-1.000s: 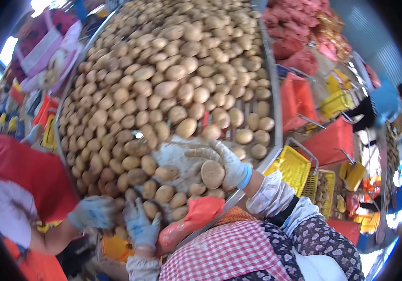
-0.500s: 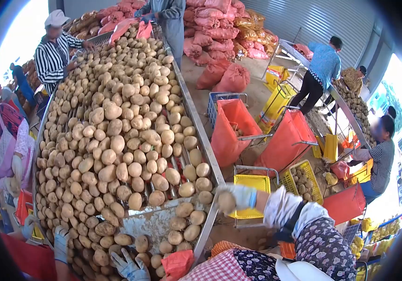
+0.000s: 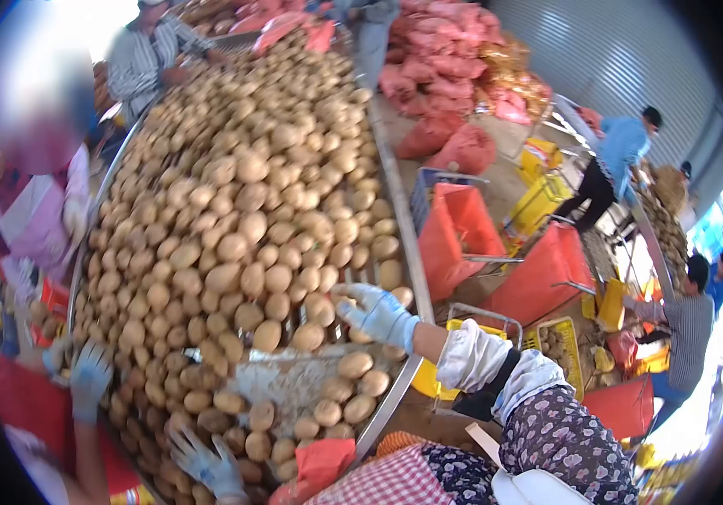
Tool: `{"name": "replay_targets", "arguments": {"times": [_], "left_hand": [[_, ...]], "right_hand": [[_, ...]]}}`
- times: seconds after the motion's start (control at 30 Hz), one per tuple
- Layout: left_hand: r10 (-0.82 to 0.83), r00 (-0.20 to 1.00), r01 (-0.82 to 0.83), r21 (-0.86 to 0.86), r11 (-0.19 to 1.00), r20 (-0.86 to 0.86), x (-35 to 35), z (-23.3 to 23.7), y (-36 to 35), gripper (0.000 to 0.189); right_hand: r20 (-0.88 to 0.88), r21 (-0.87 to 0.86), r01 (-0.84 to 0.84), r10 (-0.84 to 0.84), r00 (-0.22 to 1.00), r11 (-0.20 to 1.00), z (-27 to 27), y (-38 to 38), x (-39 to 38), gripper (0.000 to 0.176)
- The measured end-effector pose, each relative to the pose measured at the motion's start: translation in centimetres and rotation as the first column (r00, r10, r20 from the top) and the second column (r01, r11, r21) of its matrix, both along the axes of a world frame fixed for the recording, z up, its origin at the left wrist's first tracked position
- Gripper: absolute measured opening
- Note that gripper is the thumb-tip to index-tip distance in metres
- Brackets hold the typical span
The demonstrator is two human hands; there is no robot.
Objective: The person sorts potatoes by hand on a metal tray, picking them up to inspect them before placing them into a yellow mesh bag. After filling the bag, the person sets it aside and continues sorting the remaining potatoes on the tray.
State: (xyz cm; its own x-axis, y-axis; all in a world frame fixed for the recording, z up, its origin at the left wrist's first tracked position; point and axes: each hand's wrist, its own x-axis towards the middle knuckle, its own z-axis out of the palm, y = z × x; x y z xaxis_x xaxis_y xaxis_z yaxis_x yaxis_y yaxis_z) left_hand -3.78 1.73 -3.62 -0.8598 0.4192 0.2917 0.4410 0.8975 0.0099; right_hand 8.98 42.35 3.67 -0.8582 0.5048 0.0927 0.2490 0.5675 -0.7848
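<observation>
A big heap of potatoes [image 3: 252, 227] covers the sloping metal table [image 3: 399, 202]. My right hand [image 3: 378, 316], in a white and light-blue glove, reaches over the table's right part, fingers apart beside potatoes, with none seen in its grasp. My left hand [image 3: 208, 465], gloved alike, lies with fingers spread over potatoes near the bottom edge. Between the hands is a bare, dirt-streaked metal patch [image 3: 281, 383] with loose potatoes [image 3: 355, 364] to its right. A piece of red mesh or cloth [image 3: 324, 463] lies at the table's near edge.
Co-workers stand at the left and far end; the gloved hand [image 3: 90, 379] of a person in red is close on the left. Right of the table are red bags [image 3: 462, 244] on frames, yellow crates [image 3: 559, 345] and people at another table. Pink sacks [image 3: 437, 59] are piled behind.
My right hand has moved left from beyond the table's edge to above the potatoes; the potato it held is gone from it. The view has shifted. My left hand stays low over the heap.
</observation>
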Motion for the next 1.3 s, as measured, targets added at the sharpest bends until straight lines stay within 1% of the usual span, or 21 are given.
{"name": "replay_targets", "arguments": {"times": [0.03,0.07,0.13,0.17,0.23,0.27,0.33,0.43,0.57,0.63,0.7,0.73,0.77,0.83,0.9,0.97,1.03,1.1,1.17,1.27,1.3], "left_hand": [[0.074,0.996,-0.070,-0.073,0.995,0.054,-1.1,-1.1,-1.1,0.067],[0.127,0.944,-0.103,-0.094,0.990,0.304,-0.8,0.9,-0.6,0.070],[0.085,0.977,-0.083,-0.016,0.996,0.197,0.4,-0.8,-1.8,0.071],[0.064,0.974,-0.058,-0.031,0.998,0.216,1.2,0.0,-2.2,0.068],[0.016,0.968,0.002,-0.075,0.997,0.249,2.9,-0.1,-4.3,0.063],[0.001,0.959,0.014,-0.052,0.999,0.284,3.3,0.5,-5.3,0.062],[-0.008,0.948,0.016,-0.021,1.000,0.319,3.5,0.8,-6.8,0.062],[0.062,0.957,-0.046,-0.066,0.997,0.283,4.1,0.5,-7.8,0.052],[0.059,0.937,-0.035,-0.075,0.997,0.344,4.6,1.9,-9.0,0.036],[0.072,0.923,-0.066,-0.027,0.997,0.378,4.0,4.2,-8.5,0.033],[0.206,0.641,-0.288,-0.017,0.957,0.740,1.8,7.6,-6.9,0.038],[0.101,0.926,-0.187,0.210,0.960,0.363,2.0,3.8,-7.6,0.054],[0.108,0.925,-0.193,0.204,0.960,0.365,1.4,2.9,-7.4,0.054],[0.092,0.982,-0.114,0.132,0.985,0.164,-0.4,2.5,-6.0,0.073],[0.077,0.974,-0.106,0.127,0.986,0.215,-0.9,2.5,-7.0,0.077],[0.066,0.963,-0.101,0.124,0.987,0.262,-1.0,2.1,-7.7,0.081],[0.097,0.925,-0.090,-0.035,0.995,0.368,0.2,1.4,-8.7,0.081],[0.075,0.930,-0.075,-0.012,0.997,0.360,1.4,1.6,-9.7,0.079],[-0.013,0.894,0.044,-0.060,0.997,0.448,3.2,2.5,-11.1,0.075],[0.013,0.881,0.009,-0.042,0.999,0.473,5.1,3.5,-12.8,0.067],[0.043,0.846,-0.008,-0.068,0.998,0.531,5.3,3.9,-13.3,0.065]], "right_hand": [[0.003,0.023,-0.147,0.147,0.989,0.989,-0.5,-2.1,-1.2,0.044],[0.007,0.178,-0.245,0.248,0.969,0.953,-1.2,-3.9,-2.2,0.045],[0.020,0.416,-0.407,0.439,0.898,0.814,-1.5,-7.0,-4.9,0.048],[-0.001,0.381,-0.477,0.516,0.856,0.792,-0.7,-8.8,-6.1,0.048],[0.462,0.109,-0.616,0.509,0.726,0.780,0.8,-11.8,-8.2,0.052],[0.449,0.097,-0.648,0.548,0.706,0.756,0.6,-13.8,-9.1,0.052],[0.693,0.120,-0.775,0.507,0.513,0.621,-0.1,-17.3,-9.9,0.057],[0.730,0.160,-0.845,0.515,0.450,0.511,-1.9,-21.1,-9.3,0.061],[0.573,0.045,-0.700,0.555,0.602,0.713,-0.6,-20.1,-8.6,0.066],[0.691,-0.061,-0.596,0.465,0.554,0.801,-0.2,-20.2,-9.3,0.066],[0.624,-0.014,-0.643,0.509,0.593,0.766,-5.1,-21.3,-8.2,0.065],[0.608,0.047,-0.665,0.507,0.611,0.746,-4.0,-23.0,-7.6,0.061],[0.607,0.040,-0.669,0.514,0.606,0.742,-3.5,-24.2,-7.8,0.061],[0.490,-0.079,-0.861,0.772,0.406,0.503,-3.1,-25.9,-8.3,0.057],[0.465,0.024,-0.871,0.766,0.444,0.490,-2.9,-26.3,-9.1,0.054],[0.198,0.198,-0.724,0.696,0.690,0.661,-1.5,-24.7,-12.2,0.053],[0.029,0.365,-0.516,0.545,0.838,0.775,-1.5,-23.2,-15.2,0.054],[0.125,0.557,-0.382,0.379,0.917,0.738,-3.9,-22.6,-16.8,0.056],[0.229,0.508,-0.459,0.400,0.888,0.728,-4.5,-24.1,-15.2,0.061],[0.229,0.472,-0.594,0.560,0.796,0.652,-5.0,-26.5,-10.7,0.069],[0.338,0.408,-0.729,0.651,0.680,0.550,-5.3,-27.1,-9.2,0.073]]}}
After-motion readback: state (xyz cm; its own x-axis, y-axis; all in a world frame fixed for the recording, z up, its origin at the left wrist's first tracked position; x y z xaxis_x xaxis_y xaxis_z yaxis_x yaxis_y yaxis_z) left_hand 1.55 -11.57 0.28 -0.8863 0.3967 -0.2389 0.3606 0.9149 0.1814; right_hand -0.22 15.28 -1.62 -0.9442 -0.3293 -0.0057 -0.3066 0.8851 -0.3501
